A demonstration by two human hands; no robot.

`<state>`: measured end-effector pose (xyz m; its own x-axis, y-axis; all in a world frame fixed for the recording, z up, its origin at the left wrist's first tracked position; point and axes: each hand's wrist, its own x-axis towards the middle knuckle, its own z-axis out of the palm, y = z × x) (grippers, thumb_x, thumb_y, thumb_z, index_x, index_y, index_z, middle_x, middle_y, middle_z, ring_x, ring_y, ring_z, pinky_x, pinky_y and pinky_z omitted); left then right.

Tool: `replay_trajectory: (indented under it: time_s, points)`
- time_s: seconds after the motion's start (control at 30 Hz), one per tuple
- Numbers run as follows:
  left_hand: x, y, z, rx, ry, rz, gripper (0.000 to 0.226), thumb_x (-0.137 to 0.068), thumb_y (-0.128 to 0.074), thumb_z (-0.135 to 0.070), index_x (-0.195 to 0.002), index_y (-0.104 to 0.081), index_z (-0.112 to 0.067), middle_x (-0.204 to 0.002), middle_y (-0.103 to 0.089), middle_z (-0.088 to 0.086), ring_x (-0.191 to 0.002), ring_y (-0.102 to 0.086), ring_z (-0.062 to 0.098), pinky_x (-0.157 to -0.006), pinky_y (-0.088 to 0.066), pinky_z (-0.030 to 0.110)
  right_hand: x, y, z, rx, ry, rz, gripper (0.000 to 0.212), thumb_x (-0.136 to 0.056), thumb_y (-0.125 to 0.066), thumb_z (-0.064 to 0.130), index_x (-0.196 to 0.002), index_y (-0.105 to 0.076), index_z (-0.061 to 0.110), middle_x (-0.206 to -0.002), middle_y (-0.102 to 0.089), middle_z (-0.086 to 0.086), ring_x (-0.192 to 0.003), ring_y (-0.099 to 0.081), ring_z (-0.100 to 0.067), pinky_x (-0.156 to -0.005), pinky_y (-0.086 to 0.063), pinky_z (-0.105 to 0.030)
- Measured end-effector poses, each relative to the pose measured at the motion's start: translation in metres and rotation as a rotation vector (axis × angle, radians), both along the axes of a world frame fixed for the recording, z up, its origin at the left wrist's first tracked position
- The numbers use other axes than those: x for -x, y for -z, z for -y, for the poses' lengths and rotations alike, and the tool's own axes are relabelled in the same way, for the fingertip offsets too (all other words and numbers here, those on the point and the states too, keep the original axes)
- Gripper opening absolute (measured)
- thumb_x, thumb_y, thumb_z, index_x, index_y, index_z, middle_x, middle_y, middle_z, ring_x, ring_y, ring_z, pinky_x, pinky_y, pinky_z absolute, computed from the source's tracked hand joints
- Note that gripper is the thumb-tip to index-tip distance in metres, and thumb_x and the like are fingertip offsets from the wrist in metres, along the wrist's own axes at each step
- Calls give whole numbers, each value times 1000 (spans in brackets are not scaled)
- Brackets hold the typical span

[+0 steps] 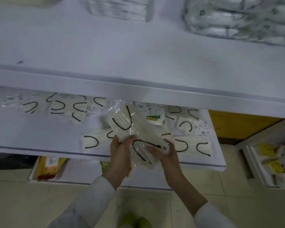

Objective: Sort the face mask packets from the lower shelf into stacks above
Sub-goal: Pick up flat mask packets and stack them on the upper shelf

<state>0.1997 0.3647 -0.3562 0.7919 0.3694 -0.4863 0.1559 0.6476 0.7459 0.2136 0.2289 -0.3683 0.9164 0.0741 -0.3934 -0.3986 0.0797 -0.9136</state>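
Observation:
Both my hands hold clear packets of white face masks with black ear loops over the front of the lower shelf [39, 139]. My left hand [120, 152] grips the near end of one mask packet [122, 119] that points up and away. My right hand [164, 153] grips a second mask packet [143, 148] lying across the first. Several more packets lie loose on the lower shelf, a group at the left [59, 107] and a group at the right [189, 142]. On the upper shelf [105, 51] stand a stack of white packets [120, 7] and a stack of green-printed packets [238, 18].
The upper shelf's front lip [138, 91] overhangs the back of the lower shelf. A yellow box [237, 125] sits at the right behind the lower shelf. Below are bins with yellow and red packages [49, 167] and a rack of goods at the far right [273, 163]. Tiled floor lies underneath.

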Motion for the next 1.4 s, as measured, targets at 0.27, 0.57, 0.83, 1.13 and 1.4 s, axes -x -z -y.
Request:
replay_trajectory:
  time_s: [0.27,0.57,0.83,1.13,1.4]
  points:
    - [35,-76,14,67,78,190,35,-66,-74,-7,-100,-66,-1,-97,-69,18,-92,-66,31,-69,-57,33,22,-94,43,-69,51,142,23,-77,-69,-6,-91,-72,12,-86,-72,-14,-77,-67,-27,-64,-52,-35]
    - [53,-219,-34,-536,370,694,57,-44,-93,-39,-96,-73,-22,-86,-68,4,-80,-64,15,-74,-54,23,2,-267,120,134,-274,813,20,-73,-73,-7,-86,-71,9,-83,-72,-5,-82,-70,-24,-71,-59,-42]
    - [-53,-262,7,-1058,165,488,34,-72,-71,3,-101,-62,-12,-87,-64,-1,-82,-60,12,-66,-49,18,-81,-290,115,333,-201,932,54,-77,-74,2,-123,-54,22,-118,-50,25,-104,-51,13,-83,-46,-9]
    - [-68,-240,15,-881,155,370,29,-79,-54,8,-104,-55,-9,-91,-64,8,-81,-58,17,-69,-46,23,-97,-256,111,31,45,584,72,-75,-75,0,-135,-42,22,-121,-51,2,-104,-56,-11,-82,-53,-29]
    - [-71,-233,9,-1158,200,288,12,-85,-48,-2,-81,-57,-7,-76,-57,4,-71,-48,16,-61,-36,26,-100,-254,134,557,-111,640,16,-81,-63,6,-69,-54,13,-64,-54,-1,-62,-49,-15,-61,-39,-29]
